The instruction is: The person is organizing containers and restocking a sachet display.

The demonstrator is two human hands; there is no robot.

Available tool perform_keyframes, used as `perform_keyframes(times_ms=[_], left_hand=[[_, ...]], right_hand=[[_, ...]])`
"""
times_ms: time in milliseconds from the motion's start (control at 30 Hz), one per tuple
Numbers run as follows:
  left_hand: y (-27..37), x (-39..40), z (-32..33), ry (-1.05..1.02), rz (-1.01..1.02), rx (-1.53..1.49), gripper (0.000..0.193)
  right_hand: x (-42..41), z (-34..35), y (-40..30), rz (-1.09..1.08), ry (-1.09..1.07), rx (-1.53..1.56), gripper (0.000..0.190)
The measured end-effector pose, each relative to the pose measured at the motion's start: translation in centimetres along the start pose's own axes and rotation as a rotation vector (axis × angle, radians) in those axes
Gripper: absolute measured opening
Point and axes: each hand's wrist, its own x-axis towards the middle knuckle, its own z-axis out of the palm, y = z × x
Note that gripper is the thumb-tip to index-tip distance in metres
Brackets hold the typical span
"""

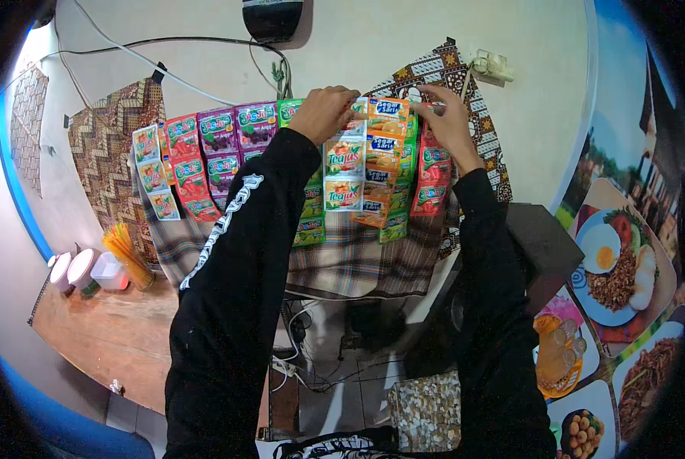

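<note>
My left hand point(324, 115) is at the top of a hanging strip of white Teajus sachets point(344, 158), its fingers closed around the upper edge. Beside that strip hangs an orange strip of Segar Sari sachets point(384, 144), overlapping a green sachet strip point(396, 213). My right hand point(450, 121) is at the orange strip's upper right corner, thumb and index finger apart. Red JasJus sachets point(432, 172) hang below this hand, partly covered by it. To the left are purple JasJus strips point(256, 125), a red strip point(186, 166) and another Teajus strip point(151, 172).
A plaid cloth point(354, 258) hangs behind the sachets. On the wooden table point(107, 338) at left stand a container of orange straws point(129, 258) and lidded tubs point(81, 268). Cables point(319, 378) lie below. A dark box point(540, 246) is by my right arm.
</note>
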Motion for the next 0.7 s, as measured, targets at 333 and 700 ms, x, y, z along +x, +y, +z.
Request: perform_keyframes(times_ms=[333, 700], left_hand=[[1.2, 1.0, 0.7, 0.020, -0.034, -0.095, 0.032], [2.4, 3.1, 2.5, -0.017, 0.016, -0.087, 0.030]], right_hand=[[2.5, 2.0, -1.4, -0.198, -0.330, 0.125, 0.026], [1.9, 0.1, 3.7, -0.129, -0.398, -0.033, 0.037]])
